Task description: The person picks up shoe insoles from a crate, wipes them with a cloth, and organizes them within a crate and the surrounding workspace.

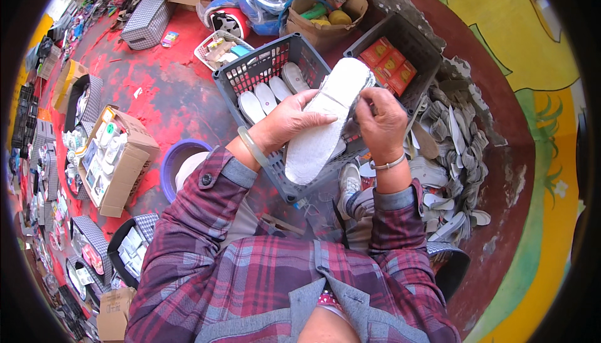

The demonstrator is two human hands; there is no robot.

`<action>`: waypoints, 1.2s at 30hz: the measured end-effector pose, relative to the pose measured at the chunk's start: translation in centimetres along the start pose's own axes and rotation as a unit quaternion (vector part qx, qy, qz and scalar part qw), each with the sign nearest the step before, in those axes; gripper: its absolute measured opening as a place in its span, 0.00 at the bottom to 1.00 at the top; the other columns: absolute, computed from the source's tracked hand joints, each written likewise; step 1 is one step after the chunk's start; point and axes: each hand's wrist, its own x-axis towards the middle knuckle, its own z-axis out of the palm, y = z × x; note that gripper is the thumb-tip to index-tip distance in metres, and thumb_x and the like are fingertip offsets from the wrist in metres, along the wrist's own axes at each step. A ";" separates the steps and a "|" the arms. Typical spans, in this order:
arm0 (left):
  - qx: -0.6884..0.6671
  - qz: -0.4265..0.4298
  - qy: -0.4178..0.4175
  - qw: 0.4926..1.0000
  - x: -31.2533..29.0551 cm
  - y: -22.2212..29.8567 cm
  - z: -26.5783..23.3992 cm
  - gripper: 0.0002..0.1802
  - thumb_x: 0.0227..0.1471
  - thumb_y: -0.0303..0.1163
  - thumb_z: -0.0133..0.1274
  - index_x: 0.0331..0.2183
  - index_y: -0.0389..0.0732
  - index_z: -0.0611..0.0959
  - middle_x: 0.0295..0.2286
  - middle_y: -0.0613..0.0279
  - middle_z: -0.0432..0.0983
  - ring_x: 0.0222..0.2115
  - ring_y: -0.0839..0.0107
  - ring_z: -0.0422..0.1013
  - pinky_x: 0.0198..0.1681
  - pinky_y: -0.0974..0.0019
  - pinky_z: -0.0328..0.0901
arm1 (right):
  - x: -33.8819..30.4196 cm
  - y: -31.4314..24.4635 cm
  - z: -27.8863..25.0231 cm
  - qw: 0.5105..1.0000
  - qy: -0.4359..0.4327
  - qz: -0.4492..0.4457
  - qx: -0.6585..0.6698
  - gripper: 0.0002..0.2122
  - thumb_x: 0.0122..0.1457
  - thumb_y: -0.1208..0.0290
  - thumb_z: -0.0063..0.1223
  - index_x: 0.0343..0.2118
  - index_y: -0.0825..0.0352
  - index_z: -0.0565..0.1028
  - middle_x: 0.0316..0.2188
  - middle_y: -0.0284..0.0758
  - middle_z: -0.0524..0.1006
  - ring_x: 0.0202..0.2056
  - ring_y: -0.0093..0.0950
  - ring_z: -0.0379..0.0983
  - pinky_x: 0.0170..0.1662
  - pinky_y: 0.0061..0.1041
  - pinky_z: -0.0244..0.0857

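My left hand (285,120) grips a stack of white insoles (316,133), thumb lying across the top one. The stack is tilted over a dark grey plastic crate (270,60). At the stack's upper right edge is my right hand (383,120), its fingers curled in and pinched close together; anything between those fingertips is too small to make out. More pale insoles (265,97) lie inside the crate, partly hidden by my left hand and the stack.
Right of my right arm lies a heap of grey and white insoles (451,149). A dark bin (410,36) holds red boxes (389,66). Leftward stand a purple basin (169,177) and a cardboard box (128,180) of packages. Behind the crate are a white basket (203,50) and a paper sack (307,23).
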 end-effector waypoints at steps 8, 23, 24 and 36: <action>0.201 0.102 0.071 0.972 0.9 -2.6 -0.3 0.29 0.43 0.33 0.60 0.48 0.37 0.70 0.37 0.62 0.74 0.35 0.74 0.71 0.40 0.71 0.66 | -0.4 -0.5 -0.5 0.988 -0.116 -0.052 -0.092 0.06 0.47 0.72 0.55 0.29 0.64 0.74 0.26 0.36 0.74 0.26 0.35 0.72 0.29 0.27 0.66; 0.583 0.084 0.135 0.797 0.3 -2.4 0.9 0.34 0.40 0.45 0.57 0.48 0.40 0.68 0.33 0.44 0.74 0.34 0.49 0.71 0.37 0.55 0.66 | -1.6 0.8 1.6 0.968 -0.095 -0.058 -0.223 0.02 0.45 0.72 0.49 0.22 0.62 0.69 0.20 0.35 0.71 0.22 0.36 0.70 0.25 0.33 0.65; 0.589 0.084 0.134 0.792 0.3 -2.1 1.0 0.33 0.40 0.44 0.56 0.47 0.40 0.68 0.32 0.45 0.74 0.34 0.49 0.72 0.37 0.55 0.66 | -1.6 0.8 1.7 0.970 -0.088 -0.050 -0.223 0.02 0.45 0.72 0.49 0.23 0.62 0.69 0.21 0.35 0.71 0.22 0.36 0.71 0.25 0.32 0.65; 0.684 0.165 0.192 0.684 0.2 -2.4 0.6 0.26 0.42 0.41 0.57 0.42 0.38 0.70 0.26 0.50 0.75 0.28 0.55 0.73 0.29 0.57 0.67 | -1.7 0.6 2.5 0.995 -0.066 0.039 0.060 0.11 0.45 0.77 0.57 0.34 0.64 0.75 0.25 0.34 0.74 0.24 0.27 0.72 0.28 0.21 0.66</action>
